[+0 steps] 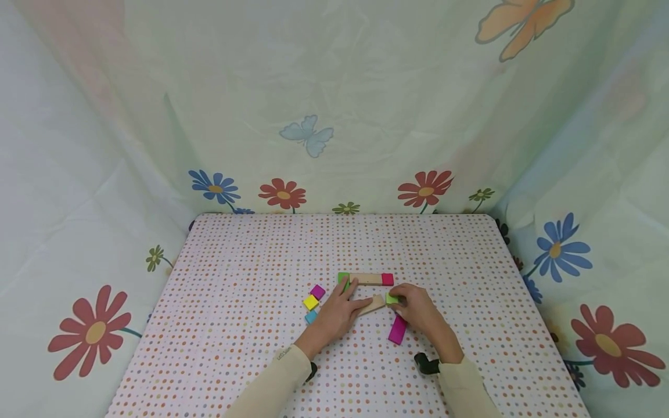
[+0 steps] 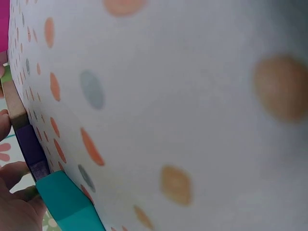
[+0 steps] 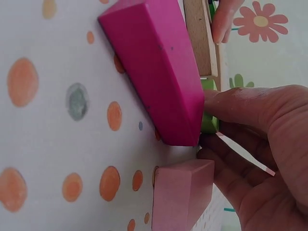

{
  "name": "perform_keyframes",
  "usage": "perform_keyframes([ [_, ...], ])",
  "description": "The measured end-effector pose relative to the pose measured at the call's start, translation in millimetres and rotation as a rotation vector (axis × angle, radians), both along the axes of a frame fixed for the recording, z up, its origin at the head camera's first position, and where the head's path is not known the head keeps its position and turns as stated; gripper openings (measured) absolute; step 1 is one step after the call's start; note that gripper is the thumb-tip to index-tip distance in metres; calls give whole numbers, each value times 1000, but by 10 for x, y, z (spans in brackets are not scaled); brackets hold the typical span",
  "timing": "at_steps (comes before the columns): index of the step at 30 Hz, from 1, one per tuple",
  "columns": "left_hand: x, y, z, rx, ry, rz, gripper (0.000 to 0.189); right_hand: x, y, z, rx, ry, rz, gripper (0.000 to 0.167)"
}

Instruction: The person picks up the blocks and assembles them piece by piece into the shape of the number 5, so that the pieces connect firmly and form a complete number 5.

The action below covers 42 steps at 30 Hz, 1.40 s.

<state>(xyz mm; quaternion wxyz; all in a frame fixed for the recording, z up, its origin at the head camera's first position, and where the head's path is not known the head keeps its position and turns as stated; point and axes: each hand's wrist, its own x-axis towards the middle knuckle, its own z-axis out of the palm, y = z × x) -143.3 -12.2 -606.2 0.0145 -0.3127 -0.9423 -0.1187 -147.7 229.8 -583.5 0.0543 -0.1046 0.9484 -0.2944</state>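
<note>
Dotted tabletop [image 1: 251,360], head cam: my R hand [image 1: 418,307] pinches lime-green painted block [image 1: 391,298] at R end of bare-wood plank [image 1: 373,305]; L hand [image 1: 337,313], fingers outstretched. L-wrist cam: teal painted block [image 2: 70,199] nearby. R-wrist cam: I'd keep lime-green flat, clear of magenta oblong block [image 3: 159,62].

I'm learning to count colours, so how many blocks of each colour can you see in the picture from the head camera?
Green blocks: 2
Plain wooden blocks: 2
Magenta blocks: 2
Pinkish-red block: 1
Yellow block: 1
Blue block: 1
Total: 9 showing; the hands may hide more.
</note>
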Motion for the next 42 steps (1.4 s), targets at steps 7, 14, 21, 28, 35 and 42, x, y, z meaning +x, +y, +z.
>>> perform_keyframes([
  [7,4,15,-14,-1,1,2,37,5,-2,11,-6,-1,7,26],
  [14,0,29,-30,16,6,1,37,9,19,-4,-14,10,23,28],
  [21,0,22,-1,9,1,-5,37,13,5,15,-21,8,13,29],
  [28,1,2,0,13,-4,-9,37,76,86,94,-38,76,-36,28],
  [35,-1,-7,4,67,-25,-6,37,196,177,172,24,146,-67,25],
  [42,8,-6,22,69,-44,-5,37,413,202,199,-7,129,-104,27],
])
